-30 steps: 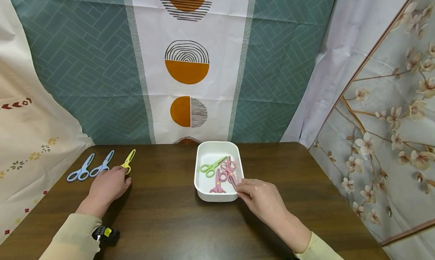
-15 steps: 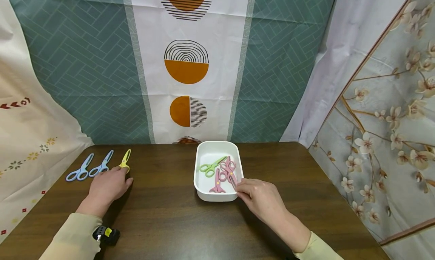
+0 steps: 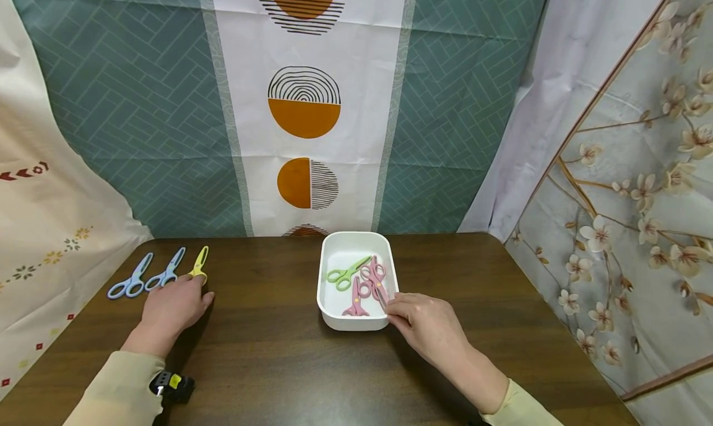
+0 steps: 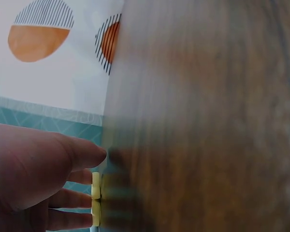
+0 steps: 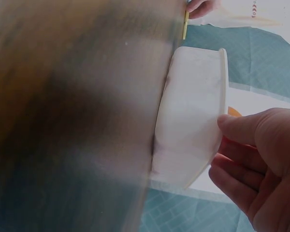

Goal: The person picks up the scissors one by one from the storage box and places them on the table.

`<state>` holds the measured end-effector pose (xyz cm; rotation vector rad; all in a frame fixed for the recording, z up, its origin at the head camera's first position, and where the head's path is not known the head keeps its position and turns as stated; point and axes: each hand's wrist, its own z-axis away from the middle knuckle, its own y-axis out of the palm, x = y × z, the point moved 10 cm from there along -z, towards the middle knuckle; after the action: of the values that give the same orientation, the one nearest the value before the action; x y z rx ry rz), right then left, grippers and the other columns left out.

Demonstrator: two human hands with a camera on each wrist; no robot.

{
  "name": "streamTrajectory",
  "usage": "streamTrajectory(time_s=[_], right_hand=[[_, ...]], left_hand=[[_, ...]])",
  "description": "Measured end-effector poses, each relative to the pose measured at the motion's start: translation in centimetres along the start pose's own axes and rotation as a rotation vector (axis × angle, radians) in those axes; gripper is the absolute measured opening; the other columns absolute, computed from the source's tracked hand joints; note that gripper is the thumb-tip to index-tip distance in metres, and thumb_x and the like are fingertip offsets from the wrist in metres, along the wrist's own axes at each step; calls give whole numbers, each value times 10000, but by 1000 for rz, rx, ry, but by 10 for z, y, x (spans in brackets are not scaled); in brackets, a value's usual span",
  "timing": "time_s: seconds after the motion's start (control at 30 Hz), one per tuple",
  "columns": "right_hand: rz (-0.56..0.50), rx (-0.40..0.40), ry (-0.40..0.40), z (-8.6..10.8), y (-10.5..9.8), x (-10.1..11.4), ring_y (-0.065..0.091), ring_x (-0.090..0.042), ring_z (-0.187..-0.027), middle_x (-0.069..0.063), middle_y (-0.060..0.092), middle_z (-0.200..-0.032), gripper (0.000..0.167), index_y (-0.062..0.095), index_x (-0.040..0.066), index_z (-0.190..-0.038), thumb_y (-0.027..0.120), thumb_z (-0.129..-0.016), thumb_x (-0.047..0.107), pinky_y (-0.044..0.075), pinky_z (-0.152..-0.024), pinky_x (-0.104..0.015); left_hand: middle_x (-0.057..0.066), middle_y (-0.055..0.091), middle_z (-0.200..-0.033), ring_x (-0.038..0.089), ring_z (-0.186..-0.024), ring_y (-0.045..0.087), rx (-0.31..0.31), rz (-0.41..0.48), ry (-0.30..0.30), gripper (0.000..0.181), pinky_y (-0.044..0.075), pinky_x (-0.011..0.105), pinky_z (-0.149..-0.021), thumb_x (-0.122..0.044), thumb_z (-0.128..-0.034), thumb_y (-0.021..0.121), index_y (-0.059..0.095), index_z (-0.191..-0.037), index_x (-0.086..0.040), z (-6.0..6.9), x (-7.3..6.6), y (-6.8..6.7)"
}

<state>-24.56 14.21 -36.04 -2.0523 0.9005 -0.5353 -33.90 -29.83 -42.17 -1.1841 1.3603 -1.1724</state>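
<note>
In the head view my left hand (image 3: 174,307) rests on the handle end of the yellow scissors (image 3: 199,263) at the table's left. Its fingers lie fairly straight, fingertips touching the yellow handles (image 4: 96,198) in the left wrist view, thumb apart. Two pairs of blue scissors lie just left of it: the outer blue scissors (image 3: 131,282) and the inner blue scissors (image 3: 169,272). My right hand (image 3: 431,327) pinches the near right corner rim of a white box (image 3: 348,322). Green scissors (image 3: 344,276) and pink scissors (image 3: 356,301) lie inside, partly overlapping.
The dark wooden table (image 3: 267,352) reaches back to a patterned green and white curtain (image 3: 445,104). A cream cloth (image 3: 56,240) hangs along the left edge, a flowered cloth (image 3: 601,302) along the right.
My left hand and the yellow scissors have slid a little to the left, closer to the blue scissors. My right hand and the box stay put.
</note>
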Motion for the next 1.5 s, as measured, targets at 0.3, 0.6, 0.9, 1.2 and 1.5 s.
streamTrajectory(time_s=[0.3,0.6,0.9,1.2,1.5], right_hand=[[-1,-11,-6,1,0,0,792,-133,-1020,30,835,-1070,209,883,157,-1018,978,-835,125,648,-818,-393],[-1,-24,-13,1,-1,1,786,-123,-980,48,826,-1053,208,881,159,-1010,977,-831,114,645,-791,-387],[-6,-14,-8,1,0,1,792,-134,-1005,29,833,-1068,198,883,154,-1016,971,-841,120,648,-814,-394],[-3,0,0,1,1,0,796,-154,-1030,18,837,-1074,197,884,153,-1025,968,-849,128,648,-848,-404],[-1,5,2,0,0,-1,795,-150,-1027,30,835,-1073,189,883,160,-1025,964,-856,136,647,-852,-400]], left_hand=[[410,618,-1252,610,-1093,650,37,37,-18,503,558,703,-821,-253,-1025,732,614,-1309,146,0,4,4],[409,617,-1246,607,-1084,650,26,28,-12,488,557,709,-806,-245,-1024,729,616,-1303,139,0,3,2],[418,609,-1247,617,-1102,635,26,32,-16,495,552,727,-830,-240,-1023,734,612,-1311,144,-1,6,5],[434,589,-1297,638,-1133,610,-10,33,-20,525,527,755,-864,-234,-1018,735,595,-1342,154,0,4,1],[443,560,-1385,653,-1216,577,-65,25,-14,561,485,784,-973,-221,-1017,729,570,-1391,166,1,-4,-6]])
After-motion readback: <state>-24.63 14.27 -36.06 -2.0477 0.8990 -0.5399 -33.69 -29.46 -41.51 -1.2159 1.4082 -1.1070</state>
